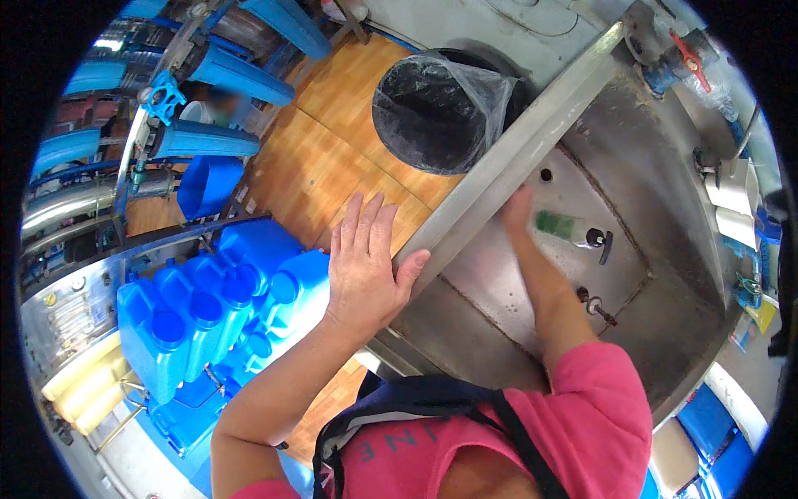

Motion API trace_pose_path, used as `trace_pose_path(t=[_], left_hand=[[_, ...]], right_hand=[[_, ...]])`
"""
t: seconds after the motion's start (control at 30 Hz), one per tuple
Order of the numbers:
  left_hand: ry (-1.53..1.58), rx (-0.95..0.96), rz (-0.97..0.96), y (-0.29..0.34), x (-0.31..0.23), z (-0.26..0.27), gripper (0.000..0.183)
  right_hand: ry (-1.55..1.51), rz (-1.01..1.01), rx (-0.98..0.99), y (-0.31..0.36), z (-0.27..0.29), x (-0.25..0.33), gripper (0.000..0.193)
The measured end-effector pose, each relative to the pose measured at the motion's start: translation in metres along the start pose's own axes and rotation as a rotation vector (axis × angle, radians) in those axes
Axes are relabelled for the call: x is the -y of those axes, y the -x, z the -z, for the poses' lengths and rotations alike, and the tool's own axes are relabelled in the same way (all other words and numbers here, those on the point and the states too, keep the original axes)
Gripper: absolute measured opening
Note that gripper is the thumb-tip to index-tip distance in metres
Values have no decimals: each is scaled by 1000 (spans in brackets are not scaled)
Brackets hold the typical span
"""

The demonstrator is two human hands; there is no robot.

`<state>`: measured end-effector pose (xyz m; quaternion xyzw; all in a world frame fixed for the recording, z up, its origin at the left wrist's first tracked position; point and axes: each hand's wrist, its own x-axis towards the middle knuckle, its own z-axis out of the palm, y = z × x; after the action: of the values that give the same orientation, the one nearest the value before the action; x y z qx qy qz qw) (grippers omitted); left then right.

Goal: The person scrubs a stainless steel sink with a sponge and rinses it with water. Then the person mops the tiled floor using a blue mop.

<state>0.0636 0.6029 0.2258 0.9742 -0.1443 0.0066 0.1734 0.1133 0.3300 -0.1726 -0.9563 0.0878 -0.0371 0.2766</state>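
Observation:
A deep stainless steel sink (499,312) fills the right side of the head view. My left hand (364,274) is held near its left rim, palm down with fingers stretched and thumb out, holding nothing. Down inside the basin reaches my right hand (517,209), close to the inner side of the left wall. Its fingers are blurred and partly hidden, so what they hold, if anything, does not show. Just right of it lies a clear bottle (565,226) with green on its side and a black cap. A dark drain hole (546,175) sits beyond the bottle.
A black bin (432,112) with a clear liner stands left of the sink. Several blue jerrycans (187,320) are grouped at the lower left. Blue pipe housings (208,137) line the far left. A red-handled valve (692,60) projects at the sink's far corner.

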Motion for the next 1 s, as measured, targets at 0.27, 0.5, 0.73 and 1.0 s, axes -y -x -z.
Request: trace_pose_path(t=[0.27,0.5,0.73,1.0], left_hand=[[-18,-10,-8,1,0,3,58],[-16,17,8,-1,0,2,61],[2,19,8,-1,0,2,55],[6,1,1,2,-1,1,58]], right_hand=[[256,491,598,69,15,37,56],[269,140,409,-133,27,-81,47],[166,130,-29,27,-15,-5,43],[175,258,263,144,-17,62,43]])
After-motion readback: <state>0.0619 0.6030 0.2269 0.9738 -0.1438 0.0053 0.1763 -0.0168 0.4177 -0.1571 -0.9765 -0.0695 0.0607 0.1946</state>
